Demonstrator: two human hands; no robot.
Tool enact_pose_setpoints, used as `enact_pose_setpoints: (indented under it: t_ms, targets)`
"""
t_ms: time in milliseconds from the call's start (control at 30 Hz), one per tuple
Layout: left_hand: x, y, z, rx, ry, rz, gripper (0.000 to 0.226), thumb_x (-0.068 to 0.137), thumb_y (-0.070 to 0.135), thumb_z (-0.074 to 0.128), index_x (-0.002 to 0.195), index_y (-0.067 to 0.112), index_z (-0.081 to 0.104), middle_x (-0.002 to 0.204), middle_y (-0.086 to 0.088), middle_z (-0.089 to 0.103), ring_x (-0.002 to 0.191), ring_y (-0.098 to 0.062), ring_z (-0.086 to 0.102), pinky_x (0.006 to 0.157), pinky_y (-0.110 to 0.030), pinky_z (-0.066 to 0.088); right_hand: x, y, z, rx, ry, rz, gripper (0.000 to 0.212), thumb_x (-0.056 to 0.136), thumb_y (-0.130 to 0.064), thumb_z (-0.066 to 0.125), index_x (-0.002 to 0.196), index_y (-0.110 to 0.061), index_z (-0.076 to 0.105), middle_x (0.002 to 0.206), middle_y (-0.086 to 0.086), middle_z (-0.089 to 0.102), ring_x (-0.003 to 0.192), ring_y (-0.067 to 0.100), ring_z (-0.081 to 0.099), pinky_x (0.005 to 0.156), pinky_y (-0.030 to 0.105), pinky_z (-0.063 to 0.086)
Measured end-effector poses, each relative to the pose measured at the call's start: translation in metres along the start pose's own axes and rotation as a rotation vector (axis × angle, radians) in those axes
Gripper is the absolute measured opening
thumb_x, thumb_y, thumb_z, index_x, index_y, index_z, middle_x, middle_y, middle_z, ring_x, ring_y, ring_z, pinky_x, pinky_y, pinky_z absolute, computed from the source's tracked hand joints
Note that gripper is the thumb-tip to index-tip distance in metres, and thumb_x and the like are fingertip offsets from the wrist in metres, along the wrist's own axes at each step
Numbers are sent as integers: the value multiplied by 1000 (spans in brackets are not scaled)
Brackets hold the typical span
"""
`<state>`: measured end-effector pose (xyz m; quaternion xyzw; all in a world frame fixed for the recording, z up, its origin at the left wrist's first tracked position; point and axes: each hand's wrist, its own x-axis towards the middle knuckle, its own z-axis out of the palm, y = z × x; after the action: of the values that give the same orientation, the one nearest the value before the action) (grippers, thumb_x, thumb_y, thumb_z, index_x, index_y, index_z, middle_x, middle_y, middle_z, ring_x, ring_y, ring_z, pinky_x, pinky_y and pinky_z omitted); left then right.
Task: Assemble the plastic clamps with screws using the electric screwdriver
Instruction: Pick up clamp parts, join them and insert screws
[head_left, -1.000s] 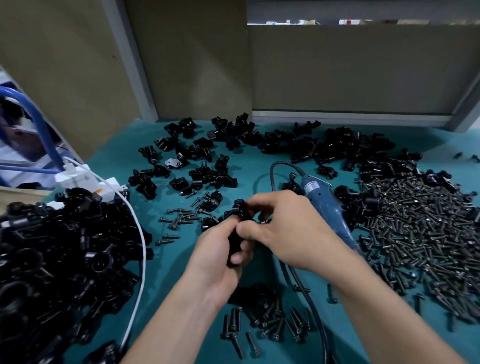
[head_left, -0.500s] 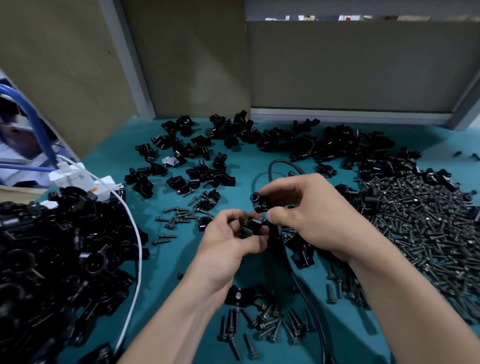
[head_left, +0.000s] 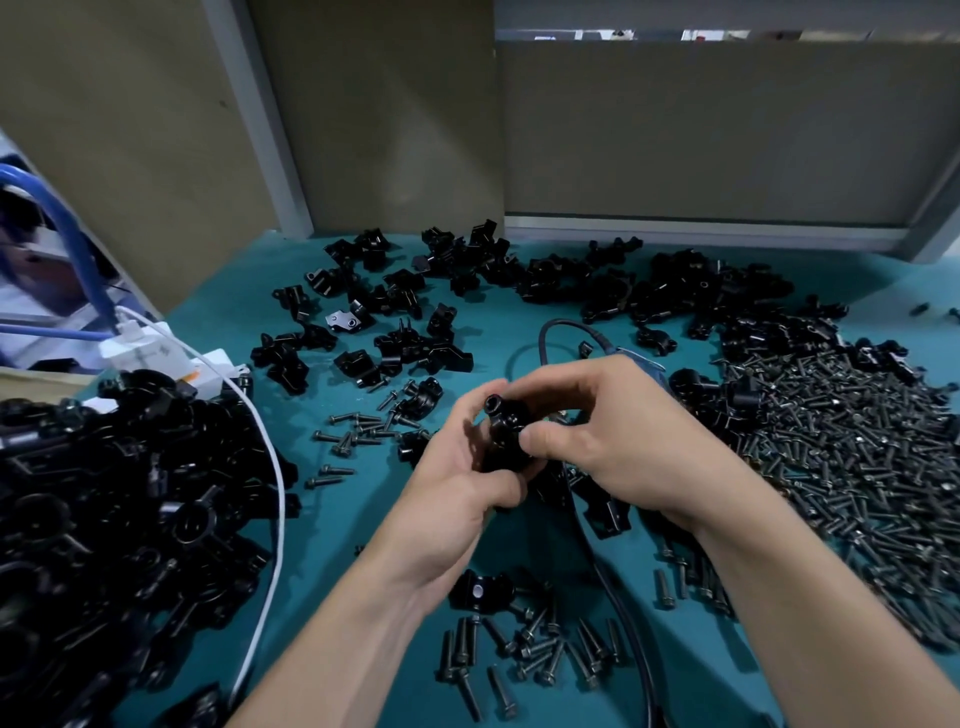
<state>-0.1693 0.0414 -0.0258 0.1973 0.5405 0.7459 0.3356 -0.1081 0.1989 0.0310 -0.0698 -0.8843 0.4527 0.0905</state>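
Observation:
A black plastic clamp (head_left: 501, 423) is held up at the centre, above the teal table (head_left: 343, 525). My left hand (head_left: 462, 483) grips its lower part from the left. My right hand (head_left: 587, 431) pinches its upper part between thumb and fingers from the right. The blue electric screwdriver (head_left: 641, 362) lies behind my right hand, mostly hidden; its black cable (head_left: 613, 587) runs toward me under my wrists. A large heap of dark screws (head_left: 852, 447) lies at the right. A small group of screws (head_left: 540, 649) lies near the front.
Loose black clamp parts (head_left: 415, 332) spread across the back of the table. A big pile of black clamps (head_left: 114, 519) fills the left. A white cable (head_left: 270, 509) and a white power strip (head_left: 156, 358) sit by it. Brown panels wall the back.
My right hand let the screwdriver drop out of its grasp and took a clamp piece. Both hands have come together and now hold the clamp pieces joined.

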Motion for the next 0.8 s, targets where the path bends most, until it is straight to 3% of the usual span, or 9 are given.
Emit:
enact_pose_setpoints:
  t_ms: [100,200,400,533,667,800]
  targets:
    - [-1,0,-4,-30,-90,12,89,74,-27,50,154,12,40,148,-15,57,138,-28,55,119,-45,41,-1,0,0,48,-44,-18,33,88,-9,78,106,-36,79,97,-28,76,96,-8,70,94,22,53]
    - [0,0,-9,-89,-79,16,91,75,-20,61,153,23,42,154,-10,52,140,-26,53,116,-38,43,0,5,-4,91,-111,-39,39,86,3,74,107,-30,79,100,-15,79,98,4,74,97,35,57]
    - [-1,-4,-6,-62,-25,65,92,67,-11,75,146,30,50,152,-7,54,142,-24,50,115,-40,44,4,16,-8,197,-113,-56,47,76,12,78,104,-25,82,100,-7,81,98,11,76,92,32,60]
    - [0,-7,2,-25,87,65,69,70,-5,80,130,23,63,129,-14,69,120,-27,66,95,-35,56,4,20,-7,192,-63,-45,43,72,9,79,101,-23,83,97,-6,81,96,12,77,91,35,61]
    - [-1,-5,6,32,158,79,33,90,3,74,115,24,71,116,-12,74,105,-24,73,74,-32,61,6,23,-7,192,54,3,40,73,4,85,96,-29,83,92,-8,81,92,10,77,92,39,60]
    - [-1,-4,9,-77,219,107,41,81,20,75,122,25,75,114,-3,78,94,-13,74,68,-24,59,6,19,-1,211,70,30,43,74,-1,86,92,-40,81,91,-11,80,89,9,78,89,36,61]
